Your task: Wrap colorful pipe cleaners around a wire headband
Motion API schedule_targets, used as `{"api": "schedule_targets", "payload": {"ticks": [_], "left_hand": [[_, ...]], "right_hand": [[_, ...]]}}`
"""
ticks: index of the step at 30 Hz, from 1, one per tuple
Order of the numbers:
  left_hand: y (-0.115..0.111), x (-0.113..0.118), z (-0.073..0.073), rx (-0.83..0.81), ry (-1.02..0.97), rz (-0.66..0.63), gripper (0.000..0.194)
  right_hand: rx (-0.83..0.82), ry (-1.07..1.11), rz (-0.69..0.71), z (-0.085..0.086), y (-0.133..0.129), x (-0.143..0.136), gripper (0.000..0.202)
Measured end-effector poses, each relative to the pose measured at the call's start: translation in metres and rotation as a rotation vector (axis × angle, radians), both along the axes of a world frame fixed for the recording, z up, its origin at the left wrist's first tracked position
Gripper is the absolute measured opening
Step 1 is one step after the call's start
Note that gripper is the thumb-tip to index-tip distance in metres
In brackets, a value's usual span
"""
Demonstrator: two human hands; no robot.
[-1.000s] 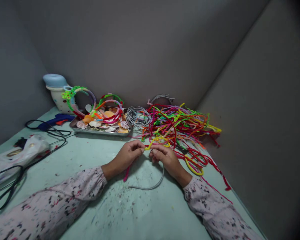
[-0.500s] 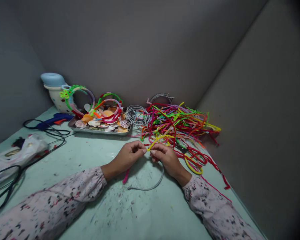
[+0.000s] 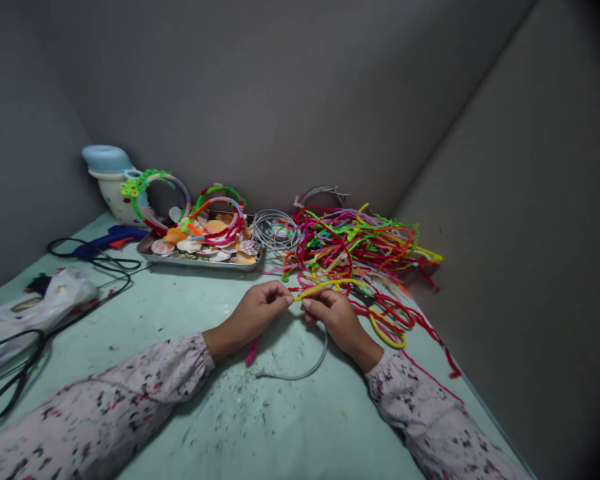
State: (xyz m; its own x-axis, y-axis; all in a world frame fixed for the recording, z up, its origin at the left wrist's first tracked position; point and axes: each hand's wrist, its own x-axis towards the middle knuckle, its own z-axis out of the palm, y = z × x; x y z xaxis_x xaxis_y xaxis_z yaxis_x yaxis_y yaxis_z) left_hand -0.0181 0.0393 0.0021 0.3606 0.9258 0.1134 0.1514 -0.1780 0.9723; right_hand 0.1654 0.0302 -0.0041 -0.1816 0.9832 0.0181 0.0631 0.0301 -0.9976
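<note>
Left hand [image 3: 263, 310] pinches the yellow strand [image 3: 326, 285], which runs toward the table's [image 3: 300, 433] right edge; right hand [image 3: 337, 320] pinches the grey wire [image 3: 310, 373].

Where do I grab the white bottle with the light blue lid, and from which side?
I'd hold the white bottle with the light blue lid round its body, below the lid, coming from its left. It stands upright and looks rounded, and the fuzzy multicoloured ring with green flowers partly covers its right side.

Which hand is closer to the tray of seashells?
The left hand: it is in front of the right end of the tray, while the right hand is farther off to the right.
</note>
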Motion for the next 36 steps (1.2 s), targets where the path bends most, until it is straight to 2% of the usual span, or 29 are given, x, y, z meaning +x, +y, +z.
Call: {"api": "schedule_targets", "payload": {"ticks": [6,13,24,36], "left_hand": [[0.000,0.000,-0.001,-0.011,-0.006,0.003,0.022],[-0.001,-0.002,-0.001,-0.053,0.039,-0.034,0.021],[-0.002,0.001,0.003,0.028,0.083,-0.047,0.025],[-0.001,0.001,0.001,0.063,0.097,-0.042,0.025]], "right_hand": [[0.029,-0.046,-0.005,0.001,0.000,-0.001,0.012],[0.149,-0.109,0.012,-0.005,-0.001,-0.002,0.009],[0.150,-0.134,0.002,-0.009,0.000,-0.003,0.014],[0.179,-0.118,-0.004,-0.009,0.000,-0.004,0.013]]}}
